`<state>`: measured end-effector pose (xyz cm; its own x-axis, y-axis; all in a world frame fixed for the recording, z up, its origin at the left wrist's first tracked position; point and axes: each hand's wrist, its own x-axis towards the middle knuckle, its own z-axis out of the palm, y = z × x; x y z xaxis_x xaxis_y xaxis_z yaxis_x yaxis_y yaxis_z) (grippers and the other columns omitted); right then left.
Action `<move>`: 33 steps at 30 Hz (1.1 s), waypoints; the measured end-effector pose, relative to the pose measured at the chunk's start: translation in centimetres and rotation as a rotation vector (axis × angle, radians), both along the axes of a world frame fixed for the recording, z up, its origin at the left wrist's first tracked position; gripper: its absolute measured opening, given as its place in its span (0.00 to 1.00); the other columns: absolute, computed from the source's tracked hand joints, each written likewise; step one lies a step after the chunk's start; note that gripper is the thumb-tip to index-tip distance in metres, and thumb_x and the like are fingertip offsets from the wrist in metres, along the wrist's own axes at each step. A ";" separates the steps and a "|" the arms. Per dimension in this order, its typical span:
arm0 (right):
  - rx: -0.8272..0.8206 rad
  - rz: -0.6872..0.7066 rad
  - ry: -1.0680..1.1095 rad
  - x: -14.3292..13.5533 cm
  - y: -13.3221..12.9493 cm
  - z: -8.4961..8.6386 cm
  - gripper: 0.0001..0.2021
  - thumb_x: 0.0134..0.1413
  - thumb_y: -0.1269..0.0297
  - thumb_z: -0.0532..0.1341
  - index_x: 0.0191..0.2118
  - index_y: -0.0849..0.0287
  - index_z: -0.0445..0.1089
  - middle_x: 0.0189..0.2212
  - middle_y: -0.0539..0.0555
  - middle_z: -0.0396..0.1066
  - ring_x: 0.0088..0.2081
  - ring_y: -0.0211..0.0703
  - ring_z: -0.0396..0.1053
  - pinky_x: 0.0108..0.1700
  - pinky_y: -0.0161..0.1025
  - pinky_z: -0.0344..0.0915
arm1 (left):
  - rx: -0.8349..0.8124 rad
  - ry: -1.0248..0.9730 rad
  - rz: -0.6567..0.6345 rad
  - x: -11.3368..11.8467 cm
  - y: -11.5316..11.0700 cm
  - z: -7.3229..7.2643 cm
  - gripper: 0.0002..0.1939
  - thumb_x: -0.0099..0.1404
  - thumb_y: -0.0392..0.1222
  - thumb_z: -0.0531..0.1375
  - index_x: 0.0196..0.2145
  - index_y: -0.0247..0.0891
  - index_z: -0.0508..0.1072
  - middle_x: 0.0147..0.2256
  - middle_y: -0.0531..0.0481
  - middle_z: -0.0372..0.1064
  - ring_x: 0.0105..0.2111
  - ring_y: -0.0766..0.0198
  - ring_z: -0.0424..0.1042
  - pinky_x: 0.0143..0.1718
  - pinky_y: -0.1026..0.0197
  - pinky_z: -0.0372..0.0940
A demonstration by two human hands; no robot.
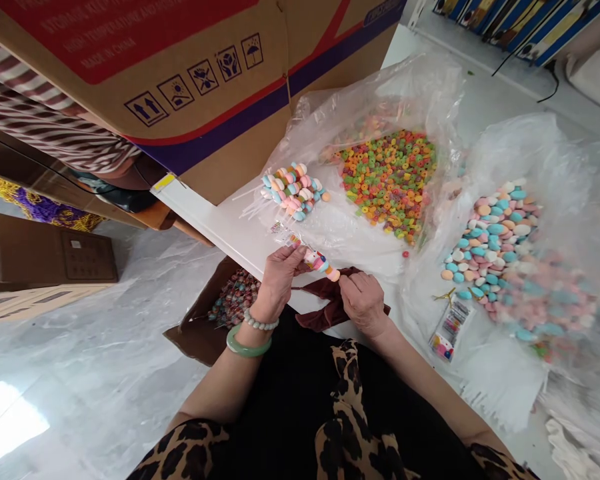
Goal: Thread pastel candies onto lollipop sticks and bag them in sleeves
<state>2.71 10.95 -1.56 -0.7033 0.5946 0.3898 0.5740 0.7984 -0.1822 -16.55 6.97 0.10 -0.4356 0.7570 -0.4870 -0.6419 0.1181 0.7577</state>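
Note:
My left hand [283, 270] is closed around a candy skewer [323, 262] threaded with pastel pieces, which seems to be in a clear printed wrapper. Close to the skewer's lower right end, my right hand [364, 300] has its fingers pressed together; what they pinch is too small to make out. A dark brown cloth [320, 319] lies below and between both hands. Beyond my left hand is a pile of finished-looking candy skewers [295, 190] with white sticks pointing left. A stack of printed clear wrappers [450, 327] rests to the right, with gold twist ties [445, 295] beside it.
Clear plastic bags hold ring-shaped gummies [390, 180] and pastel candies [495, 233] on the white table [215, 230]. A large carton [220, 127] stands at the back left. Below the table edge, an open box [235, 297] contains wrapped candies. Someone in a striped sleeve [55, 113] is behind the carton.

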 end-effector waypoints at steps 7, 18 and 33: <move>-1.189 -0.183 0.479 -0.6 0.1 0.7 0.09 0.54 0.59 0.59 0.28 0.57 0.70 0.21 0.48 0.61 0.23 0.37 0.56 0.26 0.36 0.53 | 0.025 -0.090 -0.029 0.5 0.2 0.0 0.19 0.47 0.51 0.72 0.30 0.34 0.75 0.27 0.49 0.75 0.25 0.66 0.72 0.31 0.62 0.70; -1.783 -0.345 0.754 -2.0 0.4 2.4 0.09 0.36 0.62 0.67 0.23 0.61 0.70 0.17 0.46 0.58 0.19 0.29 0.46 0.21 0.33 0.37 | 0.175 -0.243 -0.134 1.9 0.4 -0.7 0.20 0.50 0.46 0.72 0.38 0.34 0.76 0.33 0.47 0.75 0.36 0.56 0.77 0.44 0.54 0.69; -0.418 -0.221 0.200 -1.4 -0.8 1.1 0.11 0.61 0.69 0.53 0.30 0.57 0.70 0.26 0.52 0.68 0.31 0.41 0.66 0.34 0.37 0.58 | 0.108 -0.142 -0.046 1.8 0.7 -0.3 0.18 0.48 0.40 0.72 0.37 0.35 0.75 0.36 0.48 0.76 0.36 0.63 0.75 0.45 0.59 0.68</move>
<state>1.32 10.19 -0.45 -0.4787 0.8546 0.2010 0.6423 0.4970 -0.5835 -14.75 7.69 -0.18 -0.3317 0.8260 -0.4557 -0.7392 0.0725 0.6695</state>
